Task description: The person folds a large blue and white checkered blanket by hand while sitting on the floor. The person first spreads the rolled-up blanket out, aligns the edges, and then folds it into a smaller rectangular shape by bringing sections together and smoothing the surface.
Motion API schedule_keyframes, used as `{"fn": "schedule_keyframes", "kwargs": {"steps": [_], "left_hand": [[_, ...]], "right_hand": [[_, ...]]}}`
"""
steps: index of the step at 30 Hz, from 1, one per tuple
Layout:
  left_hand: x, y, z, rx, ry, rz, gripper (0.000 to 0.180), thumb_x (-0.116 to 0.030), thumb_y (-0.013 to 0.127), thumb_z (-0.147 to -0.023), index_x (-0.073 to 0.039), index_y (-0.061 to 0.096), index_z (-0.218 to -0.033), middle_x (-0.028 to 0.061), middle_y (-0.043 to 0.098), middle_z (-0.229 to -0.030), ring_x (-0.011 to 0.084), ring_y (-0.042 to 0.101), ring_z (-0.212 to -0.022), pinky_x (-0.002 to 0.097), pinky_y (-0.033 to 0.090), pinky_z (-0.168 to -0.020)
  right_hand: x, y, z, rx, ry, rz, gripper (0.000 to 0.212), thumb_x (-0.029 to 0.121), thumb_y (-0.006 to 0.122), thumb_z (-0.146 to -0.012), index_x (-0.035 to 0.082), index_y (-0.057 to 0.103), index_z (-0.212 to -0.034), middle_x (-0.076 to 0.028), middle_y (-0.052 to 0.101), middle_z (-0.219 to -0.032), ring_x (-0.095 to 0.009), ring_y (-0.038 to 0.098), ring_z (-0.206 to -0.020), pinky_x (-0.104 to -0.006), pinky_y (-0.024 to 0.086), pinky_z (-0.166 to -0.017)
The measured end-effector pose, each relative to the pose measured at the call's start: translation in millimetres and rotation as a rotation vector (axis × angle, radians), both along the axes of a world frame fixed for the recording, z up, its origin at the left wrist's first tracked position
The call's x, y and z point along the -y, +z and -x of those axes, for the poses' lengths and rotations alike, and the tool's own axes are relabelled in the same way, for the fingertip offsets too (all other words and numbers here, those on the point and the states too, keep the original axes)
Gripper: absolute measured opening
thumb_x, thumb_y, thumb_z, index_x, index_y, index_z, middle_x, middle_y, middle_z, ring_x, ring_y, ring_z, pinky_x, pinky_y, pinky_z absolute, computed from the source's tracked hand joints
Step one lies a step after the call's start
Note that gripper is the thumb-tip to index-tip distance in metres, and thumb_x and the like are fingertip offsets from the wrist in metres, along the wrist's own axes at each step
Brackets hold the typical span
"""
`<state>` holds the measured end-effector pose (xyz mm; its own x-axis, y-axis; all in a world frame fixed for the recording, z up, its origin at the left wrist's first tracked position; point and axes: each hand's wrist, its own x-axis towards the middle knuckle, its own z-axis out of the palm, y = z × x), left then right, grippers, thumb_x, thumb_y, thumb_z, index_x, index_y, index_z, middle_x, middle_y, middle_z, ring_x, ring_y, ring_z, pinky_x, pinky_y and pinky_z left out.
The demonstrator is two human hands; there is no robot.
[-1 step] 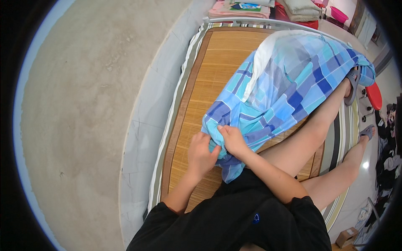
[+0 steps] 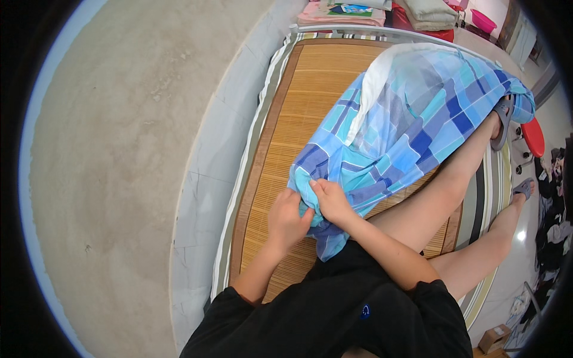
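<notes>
A blue checked cloth (image 2: pixel 412 125) with a white lining showing at its upper edge lies bunched on a bamboo mat (image 2: pixel 310 83) and drapes over my right leg. My left hand (image 2: pixel 286 224) pinches the cloth's near corner from the left. My right hand (image 2: pixel 331 203) grips the same bunched corner from above, touching the left hand. A dark blue tail of the cloth hangs below the hands against my black shirt. My bare legs stretch out to the right, with grey sandals on both feet.
The mat covers a bed with a striped mattress edge (image 2: pixel 262 119), set against a grey concrete wall (image 2: pixel 119 167). Folded cloths (image 2: pixel 346 12) lie past the bed's far end. A red stool (image 2: pixel 533 136) and a cardboard box (image 2: pixel 494 338) stand on the floor at right.
</notes>
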<state>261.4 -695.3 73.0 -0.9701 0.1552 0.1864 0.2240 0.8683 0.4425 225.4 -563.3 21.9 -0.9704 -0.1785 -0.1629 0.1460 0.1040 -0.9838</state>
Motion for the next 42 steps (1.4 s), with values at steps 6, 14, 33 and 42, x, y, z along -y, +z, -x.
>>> {"fn": "schedule_keyframes", "kwargs": {"steps": [6,14,33,42], "left_hand": [[26.0,-12.8,10.7,0.372,0.180,-0.714,0.016,-0.010,0.065,-0.082,0.003,0.065,-0.092,0.0041,0.063,-0.074,0.0129,0.057,-0.062,0.0268,0.045,-0.055],[80.5,35.9,32.5,0.479,0.097,-1.356,0.019,-0.008,0.058,-0.087,0.003,0.063,-0.102,0.0048,0.065,-0.081,0.0055,0.055,-0.062,0.0194,0.040,-0.048],[28.3,15.3,-2.6,0.696,-0.334,-1.896,0.043,-0.013,0.036,-0.092,0.011,0.047,-0.125,0.0209,0.057,-0.122,0.0256,0.059,-0.110,0.0365,0.047,-0.095],[24.5,16.2,-6.7,0.650,-0.177,-1.730,0.043,-0.013,0.044,-0.088,0.008,0.047,-0.126,0.0160,0.059,-0.119,0.0225,0.059,-0.107,0.0339,0.046,-0.094]], "right_hand": [[-7.3,39.6,-23.7,-0.749,-0.028,-0.307,0.026,0.025,0.067,-0.081,0.006,0.054,-0.092,-0.012,0.053,-0.089,-0.031,0.054,-0.091,-0.0406,0.045,-0.073],[-47.9,35.9,3.3,-0.998,0.047,-0.482,0.034,0.030,0.070,-0.079,0.009,0.047,-0.066,-0.010,0.046,-0.057,-0.031,0.051,-0.051,-0.0401,0.040,-0.047],[-113.2,39.3,51.9,-0.464,0.051,-0.479,0.026,0.015,0.070,-0.077,0.002,0.057,-0.096,-0.017,0.059,-0.091,-0.034,0.060,-0.082,-0.0401,0.047,-0.073],[-91.2,49.9,153.9,-0.876,-0.193,-0.572,0.021,-0.005,0.058,-0.073,0.002,0.055,-0.093,-0.017,0.058,-0.088,-0.036,0.058,-0.082,-0.0415,0.048,-0.074]]}}
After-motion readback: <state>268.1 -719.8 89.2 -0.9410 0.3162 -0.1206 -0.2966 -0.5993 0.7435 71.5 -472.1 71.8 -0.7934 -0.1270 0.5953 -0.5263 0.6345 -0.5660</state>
